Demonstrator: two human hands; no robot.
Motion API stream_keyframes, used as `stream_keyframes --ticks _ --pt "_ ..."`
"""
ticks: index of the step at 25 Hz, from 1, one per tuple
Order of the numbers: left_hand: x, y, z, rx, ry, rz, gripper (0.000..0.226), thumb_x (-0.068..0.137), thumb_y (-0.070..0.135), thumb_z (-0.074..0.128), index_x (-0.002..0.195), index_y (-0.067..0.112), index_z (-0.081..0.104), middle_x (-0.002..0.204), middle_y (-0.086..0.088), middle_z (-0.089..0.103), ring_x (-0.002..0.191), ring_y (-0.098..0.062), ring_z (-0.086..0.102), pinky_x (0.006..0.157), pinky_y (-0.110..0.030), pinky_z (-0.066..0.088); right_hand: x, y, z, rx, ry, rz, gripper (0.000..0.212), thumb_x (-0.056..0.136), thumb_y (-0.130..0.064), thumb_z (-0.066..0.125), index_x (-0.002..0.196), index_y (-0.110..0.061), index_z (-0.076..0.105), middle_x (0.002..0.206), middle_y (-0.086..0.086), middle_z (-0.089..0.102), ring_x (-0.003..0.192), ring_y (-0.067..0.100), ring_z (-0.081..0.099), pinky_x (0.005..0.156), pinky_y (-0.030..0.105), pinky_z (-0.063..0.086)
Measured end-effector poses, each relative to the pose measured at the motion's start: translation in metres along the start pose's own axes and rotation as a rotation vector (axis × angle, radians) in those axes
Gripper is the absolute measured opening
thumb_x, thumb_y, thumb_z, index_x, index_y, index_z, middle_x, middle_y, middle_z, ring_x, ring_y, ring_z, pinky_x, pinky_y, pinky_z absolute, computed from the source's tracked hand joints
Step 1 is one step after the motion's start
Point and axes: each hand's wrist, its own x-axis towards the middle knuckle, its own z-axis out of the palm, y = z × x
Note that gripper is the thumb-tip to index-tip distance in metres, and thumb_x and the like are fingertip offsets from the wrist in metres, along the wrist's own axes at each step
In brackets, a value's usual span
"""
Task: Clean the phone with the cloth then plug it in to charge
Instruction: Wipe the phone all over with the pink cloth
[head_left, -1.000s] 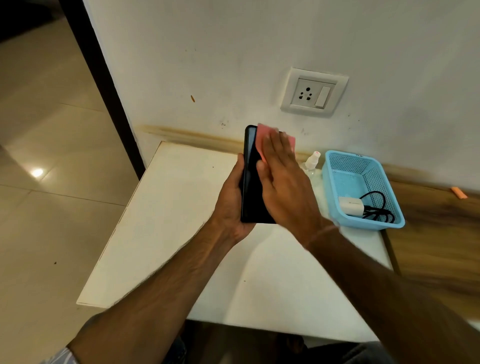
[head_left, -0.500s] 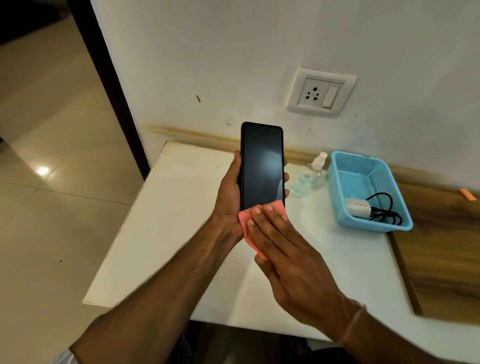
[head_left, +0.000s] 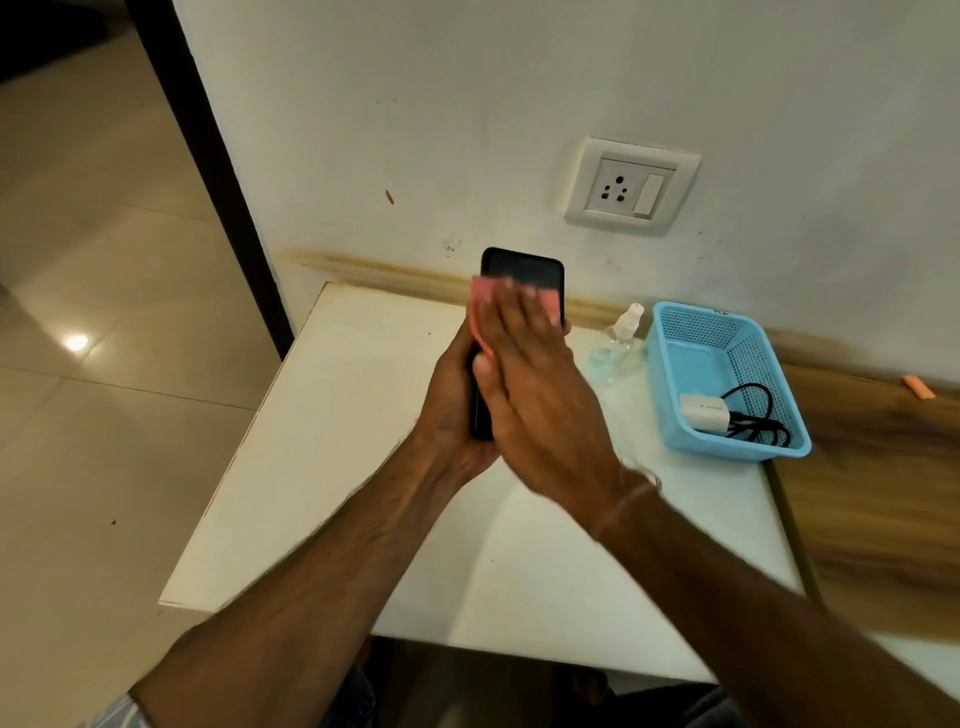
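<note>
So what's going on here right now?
The left hand holds the phone upright over the table. The right hand presses a pink cloth flat on its screen, near the top. The charger lies in the blue basket, not yet plugged into the socket.

Both forearms are bare, the left forearm (head_left: 311, 597) and the right forearm (head_left: 779, 597) alike. A thin thread band (head_left: 623, 501) circles the right wrist, pale with an orange tint and blurred. At the left upper arm a scrap of sleeve (head_left: 117, 712) shows, light with fine stripes. Lower down, the legs wear dark bluish trousers (head_left: 358, 691), much in shadow.
</note>
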Motion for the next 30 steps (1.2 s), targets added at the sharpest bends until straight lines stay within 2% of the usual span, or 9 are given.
stream_keyframes --ticks 2,5,9,13,16,18,20,26,30 --pt "-0.001 0.004 -0.001 -0.016 -0.047 -0.061 0.082 0.098 0.066 0.037 0.153 0.005 0.038 0.133 -0.014 0.056 0.115 -0.027 0.058 0.102 -0.042 0.043 -0.054 -0.006 0.006 -0.031 -0.070 -0.092 0.055 0.103 -0.036 0.018 0.153 -0.012 0.010 0.161 0.002 0.000 0.147 0.014 -0.005 0.119 0.044 0.015" --pt "-0.001 0.002 0.001 0.017 -0.076 -0.074 0.090 0.096 0.071 0.032 0.151 0.001 0.038 0.131 -0.016 0.057 0.108 -0.027 0.060 0.094 -0.039 0.048 -0.078 0.003 0.003 -0.090 -0.106 -0.131 0.057 0.102 -0.039 0.017 0.152 -0.012 0.013 0.161 0.002 0.003 0.148 0.016 -0.002 0.118 0.046 0.020" --pt "0.000 -0.003 0.003 0.068 -0.050 -0.011 0.067 0.102 0.061 0.035 0.143 0.012 0.054 0.140 -0.012 0.060 0.128 -0.027 0.059 0.106 -0.040 0.047 0.003 0.006 -0.010 -0.138 0.006 -0.016 0.057 0.103 -0.035 0.016 0.153 -0.010 0.003 0.161 0.005 -0.004 0.147 0.016 -0.010 0.120 0.041 0.003" --pt "-0.001 -0.004 0.003 0.054 -0.048 0.056 0.055 0.103 0.057 0.038 0.141 0.022 0.058 0.144 -0.006 0.059 0.134 -0.025 0.055 0.103 -0.043 0.048 0.054 0.005 -0.010 -0.170 0.023 0.084 0.055 0.104 -0.029 0.019 0.152 -0.009 0.001 0.160 0.007 -0.004 0.147 0.018 -0.010 0.120 0.037 -0.004" --pt "-0.001 0.002 -0.002 -0.003 -0.060 0.029 0.067 0.103 0.059 0.031 0.138 0.008 0.056 0.132 -0.010 0.062 0.122 -0.025 0.058 0.100 -0.039 0.050 -0.005 -0.007 0.005 -0.032 -0.024 -0.059 0.056 0.103 -0.031 0.019 0.152 -0.009 0.005 0.161 0.005 -0.002 0.147 0.016 -0.008 0.119 0.031 -0.007" --pt "0.000 0.007 -0.004 -0.004 -0.059 -0.039 0.079 0.100 0.064 0.032 0.144 0.001 0.045 0.124 -0.013 0.059 0.109 -0.025 0.060 0.096 -0.039 0.048 -0.057 -0.005 0.011 -0.091 -0.084 -0.184 0.057 0.103 -0.036 0.016 0.153 -0.010 0.007 0.161 0.005 0.001 0.148 0.017 -0.004 0.120 0.036 0.001" --pt "0.001 0.005 -0.004 -0.004 -0.040 -0.047 0.081 0.098 0.065 0.036 0.145 0.000 0.045 0.124 -0.016 0.060 0.106 -0.027 0.062 0.094 -0.040 0.050 -0.073 0.011 0.008 -0.177 -0.104 -0.218 0.057 0.103 -0.038 0.014 0.153 -0.010 0.007 0.161 0.004 0.001 0.148 0.018 -0.002 0.119 0.041 0.011" --pt "-0.002 -0.007 0.004 0.135 0.034 0.033 0.055 0.104 0.056 0.037 0.139 0.021 0.060 0.142 -0.009 0.061 0.131 -0.027 0.058 0.110 -0.044 0.046 0.042 0.020 -0.010 -0.107 0.029 0.148 0.057 0.104 -0.036 0.014 0.153 -0.015 -0.005 0.160 0.006 -0.011 0.146 0.018 -0.015 0.120 0.040 -0.002" --pt "-0.003 -0.009 -0.005 0.105 0.028 -0.012 0.054 0.108 0.048 0.024 0.148 0.020 0.046 0.138 0.002 0.063 0.131 -0.020 0.057 0.113 -0.041 0.042 0.026 0.001 0.004 -0.110 0.080 0.066 0.056 0.102 -0.034 0.014 0.153 -0.014 0.004 0.161 0.005 -0.002 0.147 0.019 -0.008 0.120 0.044 0.003"
